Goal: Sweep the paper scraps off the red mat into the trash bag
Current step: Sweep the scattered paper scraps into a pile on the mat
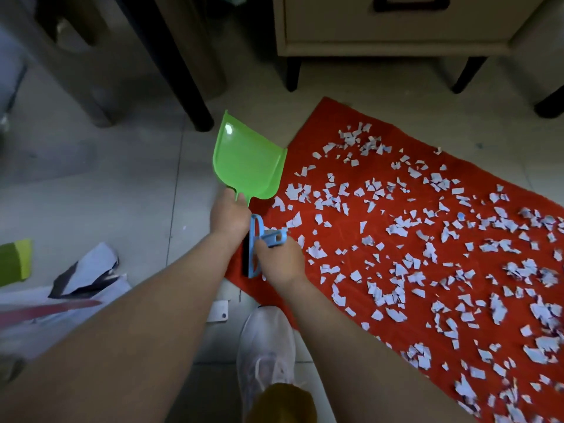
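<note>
Two hands hold a green dustpan (248,160) and a small blue brush (255,244) at the near-left corner of a red mat (360,227) strewn with paper scraps (396,254).

The mat's right and lower edges are cut off by the frame, and the scraps near that edge blur together. The left hand (229,215) wraps the dustpan's handle, its fingertips hidden beneath; the pan tilts up over the mat's left corner. The right hand (282,261) curls around the brush handle, just over the mat's left edge; scraps lie just beside its knuckles. Left of the mat, a crumpled white bag (61,300) is partly out of view.
</note>
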Available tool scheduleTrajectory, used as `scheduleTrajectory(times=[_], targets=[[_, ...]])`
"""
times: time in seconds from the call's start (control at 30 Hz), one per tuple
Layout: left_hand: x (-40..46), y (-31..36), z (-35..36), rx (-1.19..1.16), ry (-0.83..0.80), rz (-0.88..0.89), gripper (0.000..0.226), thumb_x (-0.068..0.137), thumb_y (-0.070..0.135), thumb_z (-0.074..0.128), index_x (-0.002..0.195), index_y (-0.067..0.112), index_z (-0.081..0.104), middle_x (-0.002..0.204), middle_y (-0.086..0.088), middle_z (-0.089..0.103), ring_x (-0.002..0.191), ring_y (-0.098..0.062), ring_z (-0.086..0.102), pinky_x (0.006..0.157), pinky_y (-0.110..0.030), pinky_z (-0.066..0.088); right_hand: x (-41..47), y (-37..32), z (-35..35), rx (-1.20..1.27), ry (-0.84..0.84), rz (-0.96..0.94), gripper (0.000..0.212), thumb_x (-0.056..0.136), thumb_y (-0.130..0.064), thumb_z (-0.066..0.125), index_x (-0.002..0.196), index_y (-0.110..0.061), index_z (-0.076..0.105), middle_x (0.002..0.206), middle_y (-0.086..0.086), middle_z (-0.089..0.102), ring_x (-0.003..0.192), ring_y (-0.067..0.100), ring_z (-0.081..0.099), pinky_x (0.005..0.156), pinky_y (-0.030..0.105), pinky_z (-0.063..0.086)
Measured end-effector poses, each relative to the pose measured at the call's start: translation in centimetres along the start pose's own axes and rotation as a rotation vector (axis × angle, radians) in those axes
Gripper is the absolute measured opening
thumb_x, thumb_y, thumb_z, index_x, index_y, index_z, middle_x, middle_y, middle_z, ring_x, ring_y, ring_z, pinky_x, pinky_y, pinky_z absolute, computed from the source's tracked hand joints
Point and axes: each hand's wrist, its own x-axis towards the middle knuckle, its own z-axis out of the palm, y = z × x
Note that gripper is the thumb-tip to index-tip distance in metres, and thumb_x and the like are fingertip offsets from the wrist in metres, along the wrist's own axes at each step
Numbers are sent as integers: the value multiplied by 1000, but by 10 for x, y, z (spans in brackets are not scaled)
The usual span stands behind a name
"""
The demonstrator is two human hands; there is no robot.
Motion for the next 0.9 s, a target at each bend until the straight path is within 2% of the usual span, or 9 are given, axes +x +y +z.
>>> scheduleTrajectory(times=[0.13,0.23,0.33,0.4,0.53,0.6,0.67,0.8,0.9], targets=[[1,-8,3,-49,-29,-17,26,98,17,37,106,2,57,102,-17,64,93,-32,60,78,-36,45,3,12,0,-144,13,23,25,90,-23,47,65,-18,48,73,4,57,71,26,53,64,31,41],[0,-14,7,-59,-37,-32,27,99,18,36,108,2,56,101,-14,59,96,-31,56,76,-33,40,0,15,-15,-152,264,65,22,92,-27,45,82,-11,56,72,6,60,67,26,58,62,32,46],[-3,-18,10,-82,-43,-55,26,100,18,35,109,3,54,97,-11,54,91,-27,53,73,-29,36,-8,13,-31,-34,464,85,29,92,-26,46,76,-6,59,60,4,55,59,24,56,55,28,43],[-5,-19,11,-85,-32,-54,26,100,17,35,112,3,54,97,-9,52,88,-23,49,74,-28,34,-10,11,-30,38,422,81,30,91,-25,47,70,-5,58,56,3,53,55,22,52,54,28,43],[-4,-21,12,-99,-14,-55,28,100,17,36,115,3,55,102,-12,55,93,-27,51,77,-28,35,-3,10,-4,26,131,11,32,91,-22,47,59,-17,47,61,7,57,58,24,54,59,34,48],[-3,-23,10,-99,-7,-61,28,100,17,36,116,4,55,105,-13,56,96,-28,52,79,-29,36,2,11,8,-18,19,-16,25,89,-23,48,66,-17,50,74,12,64,71,31,60,67,38,50],[-3,-26,8,-94,-6,-66,28,101,17,35,117,4,54,102,-10,53,91,-25,48,77,-28,35,5,13,12,-85,10,-6,19,91,-24,47,75,-15,54,79,12,64,80,33,62,71,38,48],[-4,-31,8,-97,-22,-76,27,102,18,34,115,5,54,96,-8,51,90,-24,49,74,-28,34,3,16,-7,-201,360,80,25,94,-26,43,89,-8,59,72,6,58,71,28,60,65,35,48],[-5,-31,9,-109,-37,-86,28,102,19,33,117,5,53,96,-7,51,87,-20,48,73,-28,34,-2,16,-22,-78,559,134,34,91,-32,40,83,-5,60,64,5,57,62,24,56,60,32,44]])
